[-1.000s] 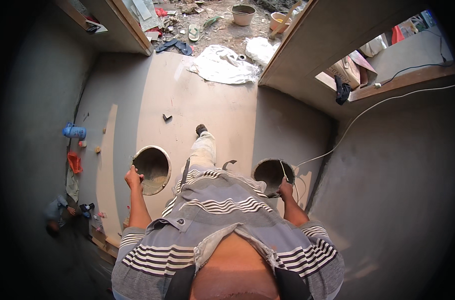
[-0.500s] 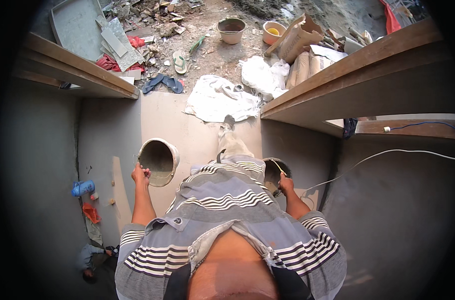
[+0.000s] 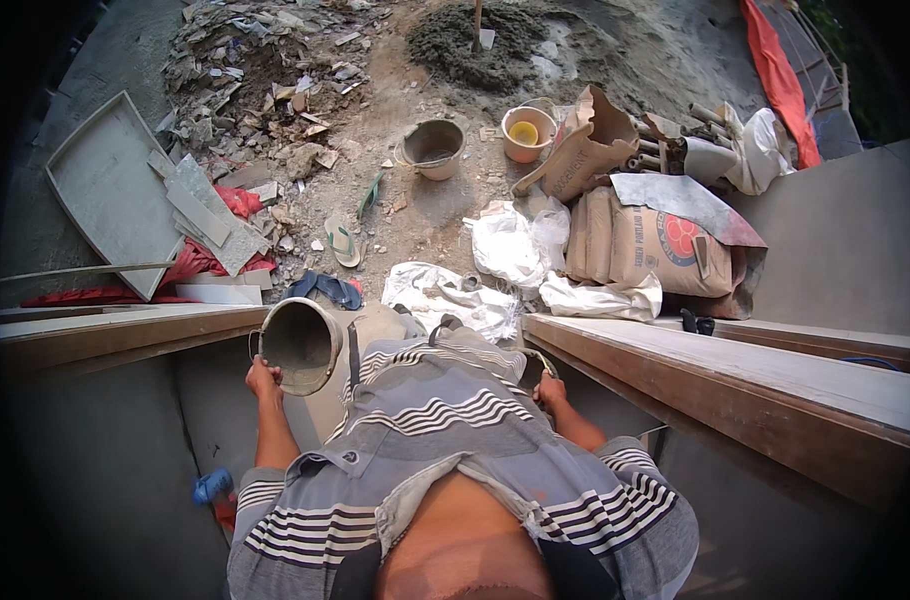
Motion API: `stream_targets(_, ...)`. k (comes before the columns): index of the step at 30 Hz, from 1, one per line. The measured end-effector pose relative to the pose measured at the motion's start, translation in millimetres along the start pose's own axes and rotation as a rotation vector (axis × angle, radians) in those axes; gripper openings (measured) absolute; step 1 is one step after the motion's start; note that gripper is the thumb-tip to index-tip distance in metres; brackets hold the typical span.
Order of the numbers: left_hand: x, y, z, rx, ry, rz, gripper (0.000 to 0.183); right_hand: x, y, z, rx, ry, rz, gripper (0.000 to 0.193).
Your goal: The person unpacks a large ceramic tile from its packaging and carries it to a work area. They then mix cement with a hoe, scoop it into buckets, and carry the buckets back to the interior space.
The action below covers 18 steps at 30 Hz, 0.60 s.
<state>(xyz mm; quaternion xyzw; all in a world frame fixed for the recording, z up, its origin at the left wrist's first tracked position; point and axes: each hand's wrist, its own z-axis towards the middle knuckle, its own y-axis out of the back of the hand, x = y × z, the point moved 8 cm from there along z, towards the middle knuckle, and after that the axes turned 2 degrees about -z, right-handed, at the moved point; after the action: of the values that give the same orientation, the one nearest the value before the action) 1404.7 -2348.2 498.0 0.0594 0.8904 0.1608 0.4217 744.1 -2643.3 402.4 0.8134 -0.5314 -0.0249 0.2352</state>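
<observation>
Head view: the left hand (image 3: pixel 264 377) has its grip clenched on the handle of a pale bucket (image 3: pixel 310 352), tilted so its inside shows, left of and nearer than the crumpled white sack (image 3: pixel 425 290). The right hand (image 3: pixel 550 390) grasps the handle of a second bucket (image 3: pixel 531 372), mostly hidden by the striped shirt (image 3: pixel 445 410), nearer and right of the sack. Brown bags (image 3: pixel 645 250) lie right of the sack; dark sandals (image 3: pixel 325 290) lie left of it.
</observation>
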Motion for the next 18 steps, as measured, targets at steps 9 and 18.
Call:
stream_targets(9,-104.9,-166.5,111.2,-0.014,0.037,-0.021,0.027,148.9,-83.3,23.3,0.019,-0.129,0.213,0.053)
stream_targets(18,-220.1,-367.1,216.1,0.236,0.128,-0.078,0.022,333.3,-128.1,50.0,-0.190,-0.024,0.322,0.055)
